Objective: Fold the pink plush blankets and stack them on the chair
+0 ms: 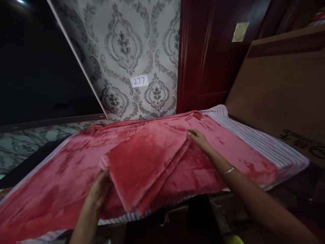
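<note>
A folded red plush cloth (147,162), several layers thick, lies at a slant in front of me. My left hand (101,188) has hold of its left corner, with part of the fingers hidden beside the fabric. At the upper right corner, my right hand (199,139) pinches the cloth's edge between thumb and fingers. Under the folded piece a larger red plush blanket (223,159) is spread over the surface, somewhat wrinkled. It rests on a striped sheet (250,140), which shows along the right side and the front edge.
Behind the blanket stands a patterned wallpaper wall (122,44) with a paper label (139,81) reading 277. A dark screen (38,64) is at the left. On the right, a large cardboard box (284,91) leans near a dark red wooden panel (203,51).
</note>
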A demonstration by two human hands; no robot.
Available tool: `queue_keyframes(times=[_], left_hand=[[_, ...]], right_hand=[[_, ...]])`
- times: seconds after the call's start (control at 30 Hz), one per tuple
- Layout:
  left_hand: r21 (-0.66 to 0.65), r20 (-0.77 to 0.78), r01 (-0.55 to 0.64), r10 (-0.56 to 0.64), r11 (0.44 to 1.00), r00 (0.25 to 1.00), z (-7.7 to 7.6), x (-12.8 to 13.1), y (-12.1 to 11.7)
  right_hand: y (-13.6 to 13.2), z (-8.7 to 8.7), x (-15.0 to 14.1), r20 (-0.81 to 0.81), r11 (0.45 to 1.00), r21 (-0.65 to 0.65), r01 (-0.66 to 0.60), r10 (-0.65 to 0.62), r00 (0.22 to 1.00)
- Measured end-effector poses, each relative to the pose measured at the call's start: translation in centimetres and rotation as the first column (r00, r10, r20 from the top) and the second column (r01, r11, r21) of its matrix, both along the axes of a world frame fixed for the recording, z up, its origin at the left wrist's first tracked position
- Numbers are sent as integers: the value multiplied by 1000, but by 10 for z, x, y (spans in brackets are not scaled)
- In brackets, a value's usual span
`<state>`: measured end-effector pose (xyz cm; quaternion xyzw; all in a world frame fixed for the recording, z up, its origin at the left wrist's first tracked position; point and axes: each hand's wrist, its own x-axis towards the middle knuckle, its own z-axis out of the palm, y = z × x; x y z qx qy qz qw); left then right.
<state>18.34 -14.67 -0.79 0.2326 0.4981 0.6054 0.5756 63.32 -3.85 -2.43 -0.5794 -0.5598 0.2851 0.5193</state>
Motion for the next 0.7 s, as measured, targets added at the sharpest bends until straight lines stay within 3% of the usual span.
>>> queue_keyframes(times=[0.1,0.2,0.3,0.4,0.5,0.63,0.7], left_hand=[[23,-15,-20,21,1000,1000,-2,20,-10],[69,-94,-78,84,995,992,-10,32,-15],[110,-189,-117,136,987,972,-20,36,-17],[149,-250,-122,157,981,956,-15,34,-14],[213,-342,-86,156,973,927,12,27,1],[268,-536,21,131,963,834,65,16,35],[263,-594,76,100,962,798,91,13,52]], right_hand=[[35,12,-4,36,991,-127,-30,35,999],[53,16,-17,12,969,-209,-132,138,990],[54,16,-29,-40,925,-292,-244,243,969],[43,19,-35,-97,911,-292,-292,275,956],[24,32,-34,-192,945,-181,-273,238,952],[-3,63,-24,-300,944,-93,-317,277,913],[-16,80,-19,-329,962,-46,-270,240,913]])
